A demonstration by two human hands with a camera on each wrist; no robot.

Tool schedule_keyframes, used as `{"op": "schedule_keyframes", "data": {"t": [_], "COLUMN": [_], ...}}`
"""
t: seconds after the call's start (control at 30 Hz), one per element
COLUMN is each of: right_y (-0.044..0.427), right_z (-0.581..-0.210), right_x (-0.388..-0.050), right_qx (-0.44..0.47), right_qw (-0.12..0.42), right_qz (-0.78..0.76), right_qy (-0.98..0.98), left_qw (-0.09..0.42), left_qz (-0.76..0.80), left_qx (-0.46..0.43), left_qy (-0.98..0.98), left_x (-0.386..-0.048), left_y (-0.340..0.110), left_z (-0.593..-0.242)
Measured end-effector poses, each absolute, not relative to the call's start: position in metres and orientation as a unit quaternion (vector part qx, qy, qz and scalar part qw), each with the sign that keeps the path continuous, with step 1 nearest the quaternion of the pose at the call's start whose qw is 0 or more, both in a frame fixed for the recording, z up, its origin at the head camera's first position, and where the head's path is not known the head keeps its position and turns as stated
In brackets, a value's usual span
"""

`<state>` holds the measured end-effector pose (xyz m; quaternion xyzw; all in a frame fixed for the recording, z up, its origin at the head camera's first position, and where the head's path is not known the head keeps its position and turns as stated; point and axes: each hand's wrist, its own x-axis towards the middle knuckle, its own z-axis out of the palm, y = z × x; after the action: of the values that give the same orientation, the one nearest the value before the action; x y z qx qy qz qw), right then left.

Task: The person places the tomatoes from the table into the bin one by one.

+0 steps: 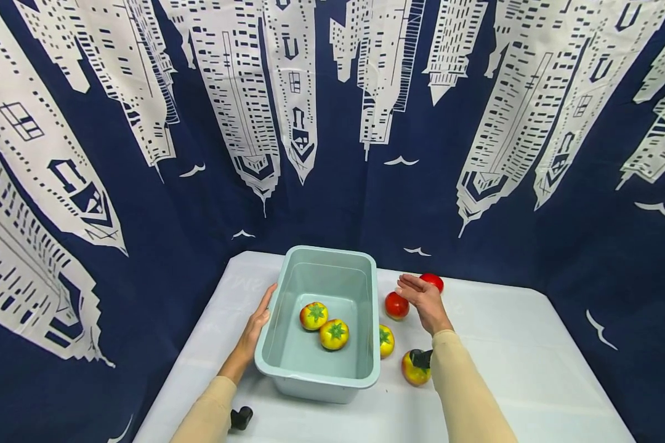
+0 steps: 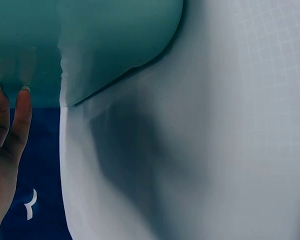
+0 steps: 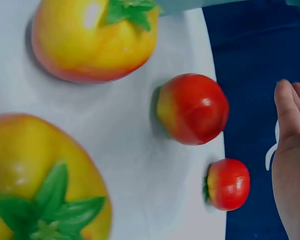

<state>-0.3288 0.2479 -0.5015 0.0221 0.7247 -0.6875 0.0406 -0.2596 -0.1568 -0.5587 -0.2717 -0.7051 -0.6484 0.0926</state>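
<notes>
My left hand [image 1: 255, 326] rests along the left side of a pale green plastic tub [image 1: 302, 381], fingers fairly straight. In the left wrist view, its fingertips [image 2: 23, 100] are close to the tub's wall [image 2: 120, 35]. Two yellow-and-red tomatoes with green leaf tops, one left [image 1: 313, 315] and one right [image 1: 334, 335], lie inside on the tub's floor. To the tub's right, my right hand [image 1: 425, 303] is held with straight fingers and holds nothing. Near it are a red tomato [image 1: 396, 306] and another red tomato [image 1: 432, 282], partly hidden by the hand.
Outside the tub's right wall lies a yellow tomato [image 1: 386, 341], partly covered by the rim. Another yellow-and-red tomato [image 1: 415, 369] sits beside the right sleeve, partly behind a black wrist camera. The white table [image 1: 532, 369] meets a dark blue skyline-print cloth [image 1: 338, 209] behind.
</notes>
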Motion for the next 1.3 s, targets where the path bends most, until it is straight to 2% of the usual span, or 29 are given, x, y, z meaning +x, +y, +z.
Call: {"op": "schedule_keyframes", "data": {"t": [0.17, 0.47, 1.03, 1.3], "right_y": [0.248, 0.255, 0.239, 0.237], "right_z": [-0.512, -0.527, -0.561, -0.571], "right_x": [-0.330, -0.331, -0.337, -0.339], "right_qx": [0.052, 0.170, 0.207, 0.209], "right_qw": [0.022, -0.030, 0.024, -0.011], "right_qz": [-0.668, -0.588, -0.498, -0.492], "right_qy": [0.742, 0.790, 0.842, 0.845], "left_qw": [0.101, 0.093, 0.078, 0.088], "left_qz": [-0.649, -0.647, -0.647, -0.638], "left_qx": [-0.267, -0.266, -0.250, -0.255], "left_qy": [-0.705, -0.708, -0.716, -0.721], "left_x": [-0.258, -0.257, -0.258, -0.259], "left_y": [-0.157, -0.155, -0.157, -0.158], "left_z": [-0.559, -0.557, -0.558, -0.557]}}
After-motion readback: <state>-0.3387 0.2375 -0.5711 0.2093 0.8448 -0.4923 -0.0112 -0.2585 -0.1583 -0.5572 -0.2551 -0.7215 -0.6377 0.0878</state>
